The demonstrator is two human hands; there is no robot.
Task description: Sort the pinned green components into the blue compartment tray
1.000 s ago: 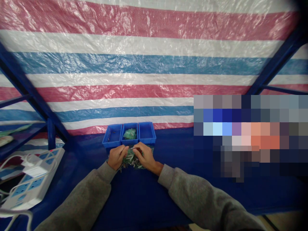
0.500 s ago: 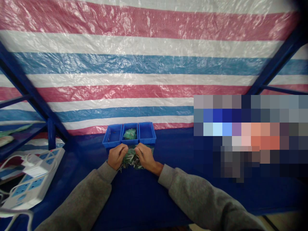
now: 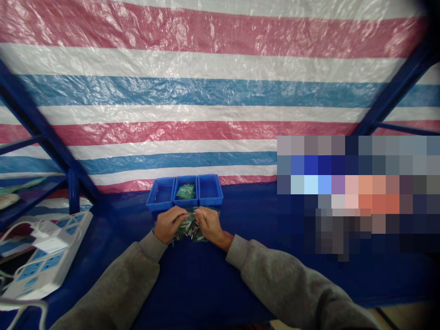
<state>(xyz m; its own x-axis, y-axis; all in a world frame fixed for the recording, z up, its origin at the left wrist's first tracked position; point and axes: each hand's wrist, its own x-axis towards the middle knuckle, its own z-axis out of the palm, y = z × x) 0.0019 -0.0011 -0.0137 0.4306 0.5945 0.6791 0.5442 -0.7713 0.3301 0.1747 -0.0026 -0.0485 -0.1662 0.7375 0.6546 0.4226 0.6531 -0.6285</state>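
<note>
Head view. Both arms reach forward from grey sweatshirt sleeves (image 3: 113,284) and the forearms converge at the centre of the bench (image 3: 192,284), which is covered in dark blue material. The left hand (image 3: 167,224) and right hand (image 3: 210,225) are held close together, palms down, fingertips nearly meeting. Both hands are narrowly closed on the upper edge of a clear plastic bag (image 3: 202,211), which lies on the bench directly beneath and between them. The bag contains green pieces and many small metal pins (image 3: 188,228). Several pins lie at its near left corner; whether these are inside the bag cannot be determined.

Three blue plastic bins stand side by side just beyond the hands, the bag touching or nearly touching their front edge. The left bin (image 3: 161,194) holds a few small dark items. The middle bin (image 3: 185,193) holds a bundle of green pieces (image 3: 186,191). The contents of the right bin (image 3: 210,189) cannot be made out.

To the left of the bench lies a white power strip (image 3: 44,259) with blue sockets and white cables. A striped tarpaulin (image 3: 220,91) on a blue steel frame (image 3: 37,119) stands behind the bench. A pixelated patch (image 3: 347,192) obscures the right side.
</note>
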